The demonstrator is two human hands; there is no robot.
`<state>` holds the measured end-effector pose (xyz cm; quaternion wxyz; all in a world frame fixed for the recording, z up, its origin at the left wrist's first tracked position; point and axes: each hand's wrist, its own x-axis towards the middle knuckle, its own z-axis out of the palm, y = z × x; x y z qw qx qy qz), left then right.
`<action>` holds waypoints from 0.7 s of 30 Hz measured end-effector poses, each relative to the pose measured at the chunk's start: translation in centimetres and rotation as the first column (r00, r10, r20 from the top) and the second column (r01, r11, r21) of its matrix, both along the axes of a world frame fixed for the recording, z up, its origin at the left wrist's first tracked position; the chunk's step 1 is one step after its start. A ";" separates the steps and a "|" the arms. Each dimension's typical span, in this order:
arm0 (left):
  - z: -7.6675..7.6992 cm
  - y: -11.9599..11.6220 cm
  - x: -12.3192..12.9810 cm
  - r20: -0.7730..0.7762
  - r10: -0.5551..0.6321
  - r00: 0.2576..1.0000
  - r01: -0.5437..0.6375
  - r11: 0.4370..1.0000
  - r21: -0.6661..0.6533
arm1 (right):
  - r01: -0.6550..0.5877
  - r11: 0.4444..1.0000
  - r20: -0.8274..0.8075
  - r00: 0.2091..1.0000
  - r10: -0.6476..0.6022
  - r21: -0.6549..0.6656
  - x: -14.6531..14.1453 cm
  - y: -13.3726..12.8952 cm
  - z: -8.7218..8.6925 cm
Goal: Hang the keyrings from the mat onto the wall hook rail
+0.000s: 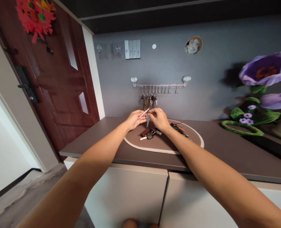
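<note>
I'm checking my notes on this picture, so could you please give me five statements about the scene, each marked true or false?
1. The left hand holds a slim pink stick. True.
2. The hanging keys are at the right end of the hook rail. False: the hanging keys are on the left part of the hook rail.
3. A silver key shows between the left hand and the right hand. True.
4. The purple flowers stand to the left of both hands. False: the purple flowers are on the right side of the picture.
5. The dark red door is on the left side of the picture. True.
</note>
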<state>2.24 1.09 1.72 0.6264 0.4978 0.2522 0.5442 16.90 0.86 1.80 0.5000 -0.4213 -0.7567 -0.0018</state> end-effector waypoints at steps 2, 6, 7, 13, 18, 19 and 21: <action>0.1 -0.1 0.0 0.015 -0.012 1.000 0.012 1.000 0.002 | 0.007 1.000 0.001 1.000 -0.007 0.022 0.1 0.1 0.0; 0.3 -0.2 -0.1 0.033 0.017 0.999 -0.017 1.000 -0.004 | 0.012 0.998 -0.013 1.000 -0.011 0.058 0.2 0.1 0.2; 0.3 -0.1 -0.2 0.035 0.030 0.999 -0.030 1.000 -0.005 | 0.010 0.998 -0.023 1.000 -0.008 0.066 0.3 0.0 0.2; 0.1 0.5 -0.6 -0.018 0.124 0.992 -0.125 0.992 -0.011 | -0.021 0.995 -0.093 0.995 0.030 0.096 0.6 -0.3 0.7; 0.0 0.5 -0.6 -0.117 0.109 0.987 -0.112 0.993 -0.026 | -0.054 0.996 -0.160 0.985 0.065 0.077 0.6 -0.4 1.0; 0.0 0.5 -0.6 -0.135 0.103 0.986 -0.107 0.994 -0.025 | -0.064 0.996 -0.175 0.982 0.075 0.068 0.6 -0.4 1.0; -0.1 0.4 -0.5 -0.171 0.106 0.980 -0.110 0.994 -0.014 | -0.096 0.994 -0.208 0.973 0.104 0.046 0.6 -0.4 1.0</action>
